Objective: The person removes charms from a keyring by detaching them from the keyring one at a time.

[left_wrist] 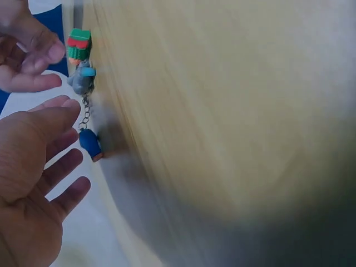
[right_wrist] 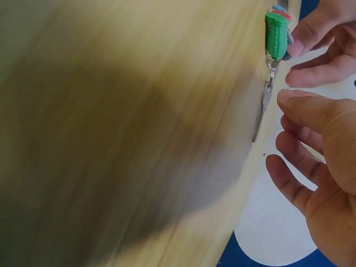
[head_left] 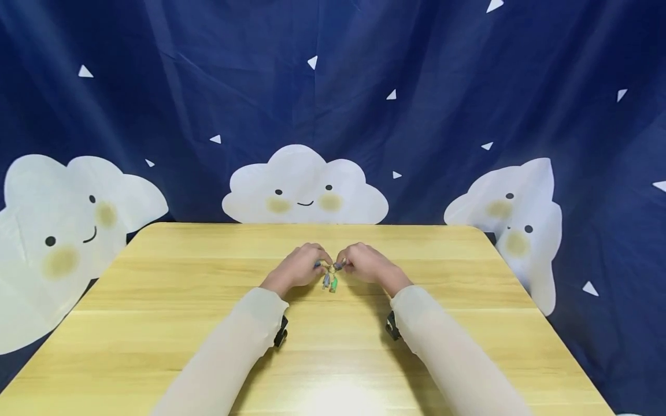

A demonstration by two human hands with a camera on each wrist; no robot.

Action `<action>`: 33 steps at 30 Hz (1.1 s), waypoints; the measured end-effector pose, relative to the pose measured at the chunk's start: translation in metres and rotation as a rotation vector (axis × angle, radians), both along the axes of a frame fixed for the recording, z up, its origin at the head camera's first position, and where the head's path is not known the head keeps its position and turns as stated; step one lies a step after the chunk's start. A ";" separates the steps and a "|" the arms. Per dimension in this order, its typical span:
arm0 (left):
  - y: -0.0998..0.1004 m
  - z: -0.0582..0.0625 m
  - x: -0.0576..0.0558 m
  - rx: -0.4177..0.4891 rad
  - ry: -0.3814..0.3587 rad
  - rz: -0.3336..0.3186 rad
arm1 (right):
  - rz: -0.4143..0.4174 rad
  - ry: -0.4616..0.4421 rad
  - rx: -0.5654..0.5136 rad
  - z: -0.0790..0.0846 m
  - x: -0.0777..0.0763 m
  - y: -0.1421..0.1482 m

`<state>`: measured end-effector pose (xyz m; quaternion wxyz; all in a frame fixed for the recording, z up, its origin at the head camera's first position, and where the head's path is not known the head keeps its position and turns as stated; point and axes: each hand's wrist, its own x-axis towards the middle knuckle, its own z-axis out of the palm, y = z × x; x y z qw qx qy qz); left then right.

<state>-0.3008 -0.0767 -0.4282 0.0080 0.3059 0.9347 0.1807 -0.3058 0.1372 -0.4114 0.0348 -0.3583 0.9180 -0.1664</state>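
My bench [head_left: 156, 323] stretches out in front of me, with a curtain [head_left: 359, 34] behind it. On the bench, near the middle from side to side and nearer the far edge, lies a bunch of charms [head_left: 333, 284]. My left hand [head_left: 302, 264] is just to its left, my right hand [head_left: 368, 263] just to its right. Two charms lie side by side on my side of the bunch. One curtain cloud [head_left: 307, 173] is straight behind, others off left and right.

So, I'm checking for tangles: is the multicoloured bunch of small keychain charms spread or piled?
Spread: in the head view, the small green charm points toward the camera, the small blue charm leftward.
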 end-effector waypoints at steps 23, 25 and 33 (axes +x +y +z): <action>0.010 -0.006 -0.008 0.021 -0.107 0.065 | -0.026 -0.061 -0.073 -0.013 -0.008 -0.012; 0.009 -0.006 -0.009 0.064 -0.128 0.055 | -0.033 -0.068 -0.098 -0.013 -0.007 -0.012; 0.006 -0.005 -0.013 0.282 -0.209 0.049 | -0.059 -0.073 -0.210 -0.011 -0.009 -0.009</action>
